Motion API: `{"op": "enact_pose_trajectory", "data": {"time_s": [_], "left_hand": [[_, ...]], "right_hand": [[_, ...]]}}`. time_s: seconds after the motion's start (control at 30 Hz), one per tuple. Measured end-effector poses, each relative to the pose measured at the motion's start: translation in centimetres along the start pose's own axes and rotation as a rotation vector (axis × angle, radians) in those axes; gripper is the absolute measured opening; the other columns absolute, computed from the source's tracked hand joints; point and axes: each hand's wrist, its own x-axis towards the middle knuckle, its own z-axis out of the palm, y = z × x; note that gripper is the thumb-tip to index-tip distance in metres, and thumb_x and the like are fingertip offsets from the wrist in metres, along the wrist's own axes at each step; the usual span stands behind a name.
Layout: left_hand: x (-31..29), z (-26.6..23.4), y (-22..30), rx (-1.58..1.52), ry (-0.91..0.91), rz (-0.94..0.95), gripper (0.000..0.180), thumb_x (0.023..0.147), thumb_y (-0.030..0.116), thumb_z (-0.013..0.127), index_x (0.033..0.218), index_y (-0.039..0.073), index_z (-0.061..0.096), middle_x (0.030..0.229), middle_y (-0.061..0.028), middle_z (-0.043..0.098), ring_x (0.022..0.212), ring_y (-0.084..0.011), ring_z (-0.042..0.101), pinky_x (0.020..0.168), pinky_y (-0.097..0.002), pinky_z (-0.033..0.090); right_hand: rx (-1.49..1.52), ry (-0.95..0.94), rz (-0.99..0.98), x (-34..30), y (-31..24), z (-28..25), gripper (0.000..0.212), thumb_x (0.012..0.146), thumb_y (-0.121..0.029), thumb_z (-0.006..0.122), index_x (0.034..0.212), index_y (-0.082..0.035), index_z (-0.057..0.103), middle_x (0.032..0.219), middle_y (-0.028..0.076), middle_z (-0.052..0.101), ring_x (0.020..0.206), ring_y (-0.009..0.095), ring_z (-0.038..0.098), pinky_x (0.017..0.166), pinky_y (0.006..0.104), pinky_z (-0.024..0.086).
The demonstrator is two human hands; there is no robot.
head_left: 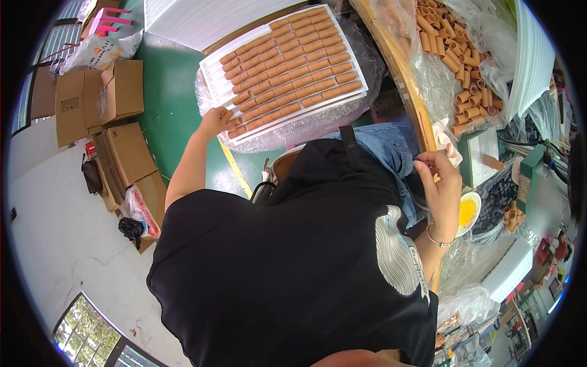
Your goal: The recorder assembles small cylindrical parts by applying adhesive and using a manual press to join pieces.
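Note:
A white foam tray [214,76] lies at the upper middle, filled with rows of short orange-brown tubes [287,58]. At its near left corner, my left hand [217,121] has its fingers closed on a brown tube at the end of the nearest row. My right hand [441,177] is over the wooden table edge, thumb and fingers bent together; what they hold, if anything, is hidden. Beside the right wrist stands a white bowl of yellow liquid [467,212].
Many loose brown tubes [465,61] lie heaped in clear plastic on the table at right. The table's wooden edge [422,116] runs between me and that heap. Cardboard boxes [125,92] stand on the left, and white foam sheets [183,21] are behind the tray.

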Motion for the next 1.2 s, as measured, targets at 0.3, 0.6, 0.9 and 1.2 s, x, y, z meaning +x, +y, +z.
{"op": "enact_pose_trajectory", "data": {"time_s": [0.3,0.6,0.9,1.2], "left_hand": [[1.9,4.6,-5.3,-0.194,0.391,-0.324,0.046,0.083,0.03,0.072,0.118,0.002,0.059,0.108,-0.0215,0.065,0.097,-0.0316,0.066,0.084,-0.0403,0.053],[6.0,7.7,-10.9,-0.464,0.304,-0.264,0.049,0.09,0.028,0.063,0.12,-0.01,0.056,0.107,-0.0217,0.067,0.096,-0.0282,0.065,0.081,-0.0386,0.054],[2.7,-1.1,16.6,0.199,0.706,0.71,0.033,0.089,0.009,0.061,0.121,0.001,0.059,0.107,-0.0197,0.064,0.1,-0.0382,0.059,0.089,-0.0443,0.047],[-1.6,-2.4,51.6,-0.079,0.43,1.42,0.025,0.082,0.002,0.071,0.106,0.002,0.065,0.101,-0.0122,0.064,0.093,-0.0258,0.062,0.081,-0.0327,0.05]], "right_hand": [[-0.008,0.02,-0.014,-1.5,1.1,-1.8,0.02,0.081,-0.011,0.074,0.095,0.0,0.066,0.075,0.01,0.062,0.062,0.02,0.056,0.059,0.0299,0.046],[0.066,0.404,0.137,-6.0,6.6,-5.6,0.016,0.083,-0.012,0.072,0.093,0.0,0.067,0.075,0.009,0.062,0.064,0.017,0.055,0.06,0.0289,0.045],[-0.255,0.978,0.658,-13.6,19.3,-11.5,0.01,0.082,-0.016,0.072,0.088,-0.007,0.072,0.082,0.008,0.067,0.069,0.023,0.064,0.064,0.0329,0.05],[-0.517,0.552,0.954,-5.9,23.3,-12.9,0.035,0.074,-0.04,0.077,0.084,-0.007,0.074,0.09,0.012,0.07,0.083,0.032,0.068,0.071,0.0413,0.053]]}}
